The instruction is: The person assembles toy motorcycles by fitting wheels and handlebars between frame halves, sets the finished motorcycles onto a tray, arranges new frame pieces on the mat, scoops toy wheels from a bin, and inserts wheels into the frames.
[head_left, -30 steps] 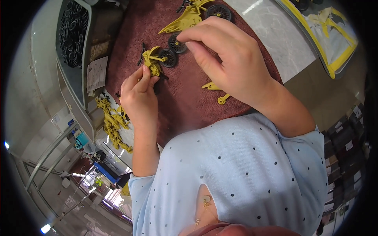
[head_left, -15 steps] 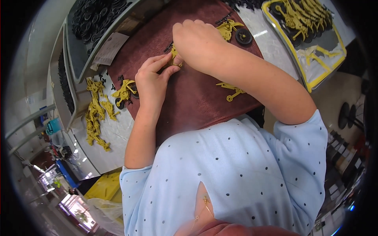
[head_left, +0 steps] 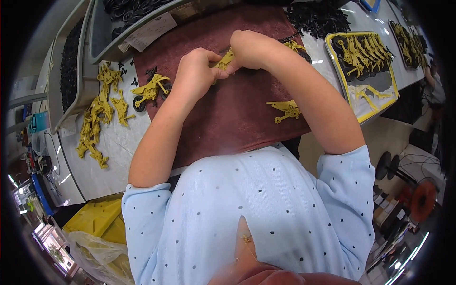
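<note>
Over the far part of a brown cloth (head_left: 228, 111), both hands grip one yellow toy motorcycle body (head_left: 225, 60). My left hand (head_left: 198, 71) pinches it between thumb and fingers from the left. My right hand (head_left: 254, 50) is closed on its other end, with the fingers mostly hidden behind the back of the hand. Left of my left wrist lies a toy motorcycle with black wheels (head_left: 151, 89). A yellow body without visible wheels (head_left: 286, 111) rests beside my right forearm. Beyond that forearm, another yellow piece (head_left: 295, 46) is partly covered.
Grey bins of black wheels (head_left: 128, 14) and small black parts (head_left: 71, 64) stand at the far left. Yellow bodies (head_left: 100, 111) are heaped on the white table at left. Black parts (head_left: 318, 19) lie far right, near a yellow-rimmed tray (head_left: 375, 108) of toy motorcycles.
The whole view has shifted. My hands remain together on the yellow body, my left hand now closer to the right one. More of the yellow body shows between them.
</note>
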Tool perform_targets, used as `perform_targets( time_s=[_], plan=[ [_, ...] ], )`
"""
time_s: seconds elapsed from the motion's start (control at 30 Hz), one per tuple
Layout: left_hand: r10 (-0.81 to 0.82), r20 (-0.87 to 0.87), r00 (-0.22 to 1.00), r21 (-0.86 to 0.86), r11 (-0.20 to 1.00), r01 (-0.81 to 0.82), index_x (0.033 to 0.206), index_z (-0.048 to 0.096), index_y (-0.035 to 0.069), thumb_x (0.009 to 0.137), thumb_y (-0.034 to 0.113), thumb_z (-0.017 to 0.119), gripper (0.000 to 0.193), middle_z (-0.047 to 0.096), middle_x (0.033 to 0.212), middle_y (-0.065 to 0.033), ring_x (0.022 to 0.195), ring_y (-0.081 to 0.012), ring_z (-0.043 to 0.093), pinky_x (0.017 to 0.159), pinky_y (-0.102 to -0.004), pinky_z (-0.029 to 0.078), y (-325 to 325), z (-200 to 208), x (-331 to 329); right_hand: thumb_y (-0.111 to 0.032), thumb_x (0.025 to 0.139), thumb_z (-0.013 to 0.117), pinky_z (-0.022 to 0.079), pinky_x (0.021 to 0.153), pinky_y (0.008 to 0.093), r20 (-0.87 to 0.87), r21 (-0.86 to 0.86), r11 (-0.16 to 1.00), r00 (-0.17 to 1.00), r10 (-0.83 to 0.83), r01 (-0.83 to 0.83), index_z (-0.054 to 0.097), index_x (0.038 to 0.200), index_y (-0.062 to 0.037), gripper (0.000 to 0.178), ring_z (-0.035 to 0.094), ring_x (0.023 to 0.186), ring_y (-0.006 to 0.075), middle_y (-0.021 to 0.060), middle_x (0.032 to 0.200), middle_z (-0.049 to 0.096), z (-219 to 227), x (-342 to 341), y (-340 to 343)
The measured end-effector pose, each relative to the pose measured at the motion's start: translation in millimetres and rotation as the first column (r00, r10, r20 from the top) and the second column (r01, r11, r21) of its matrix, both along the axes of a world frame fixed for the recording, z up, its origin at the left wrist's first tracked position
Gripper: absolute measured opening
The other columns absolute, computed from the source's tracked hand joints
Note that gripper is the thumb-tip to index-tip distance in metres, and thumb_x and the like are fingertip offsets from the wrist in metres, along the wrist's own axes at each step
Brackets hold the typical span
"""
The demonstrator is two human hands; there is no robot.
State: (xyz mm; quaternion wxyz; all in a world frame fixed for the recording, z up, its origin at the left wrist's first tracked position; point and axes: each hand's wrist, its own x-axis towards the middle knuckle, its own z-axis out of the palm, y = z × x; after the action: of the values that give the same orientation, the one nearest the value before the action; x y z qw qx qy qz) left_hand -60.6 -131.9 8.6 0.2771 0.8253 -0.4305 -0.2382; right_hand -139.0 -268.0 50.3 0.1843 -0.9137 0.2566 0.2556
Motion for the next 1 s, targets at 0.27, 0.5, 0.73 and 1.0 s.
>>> perform_targets(
  time_s=[0.27, 0.5, 0.73, 1.0],
  plan=[
    [-0.080, 0.117, 0.990, -0.002, 0.997, 0.081, 0.101, 0.067, -0.005, 0.070, 0.003, 0.077, 0.034, 0.069, 0.087, -0.0156, 0.075, -0.0248, 0.067, 0.068, -0.0352, 0.051, -8, -4, -5, -0.037, 0.076, 0.079, 0.052, 0.089, 0.0396, -0.047, -0.048, 0.999, 0.999, -0.007, 0.005, 0.066, 0.119, -0.0119, 0.051, 0.063, 0.109, 0.0231, 0.0054, 0.120, 0.065, -10, 8, 9],
    [-0.116, 0.269, 0.956, 0.013, 0.993, 0.117, 0.089, 0.060, -0.006, 0.070, 0.001, 0.074, 0.024, 0.065, 0.086, -0.0229, 0.079, -0.0352, 0.065, 0.069, -0.0405, 0.050, -12, -9, -7, -0.033, 0.079, 0.074, 0.042, 0.099, 0.0434, -0.056, -0.051, 0.962, 0.961, -0.272, 0.269, 0.047, 0.137, -0.0094, 0.068, 0.049, 0.126, 0.0253, 0.0078, 0.136, 0.052, -6, 9, 26],
    [-0.153, 0.260, 0.953, 0.034, 0.988, 0.149, 0.089, 0.061, -0.006, 0.069, 0.000, 0.073, 0.024, 0.065, 0.088, -0.0232, 0.087, -0.0406, 0.062, 0.075, -0.0433, 0.049, -17, -7, -5, -0.035, 0.081, 0.071, 0.040, 0.100, 0.0473, -0.071, -0.067, 0.974, 0.973, -0.219, 0.215, 0.041, 0.140, -0.0071, 0.072, 0.046, 0.128, 0.0297, 0.0125, 0.139, 0.047, -8, 10, 23],
    [-0.202, 0.301, 0.932, 0.040, 0.979, 0.200, 0.093, 0.062, -0.005, 0.071, 0.001, 0.071, 0.025, 0.065, 0.091, -0.0234, 0.090, -0.0396, 0.062, 0.076, -0.0437, 0.049, -19, -8, -3, -0.032, 0.077, 0.076, 0.039, 0.099, 0.0461, 0.017, -0.118, 0.979, 0.986, -0.168, 0.169, 0.044, 0.137, -0.0057, 0.073, 0.049, 0.126, 0.0295, 0.0119, 0.134, 0.053, -14, 7, 21]
  ],
)
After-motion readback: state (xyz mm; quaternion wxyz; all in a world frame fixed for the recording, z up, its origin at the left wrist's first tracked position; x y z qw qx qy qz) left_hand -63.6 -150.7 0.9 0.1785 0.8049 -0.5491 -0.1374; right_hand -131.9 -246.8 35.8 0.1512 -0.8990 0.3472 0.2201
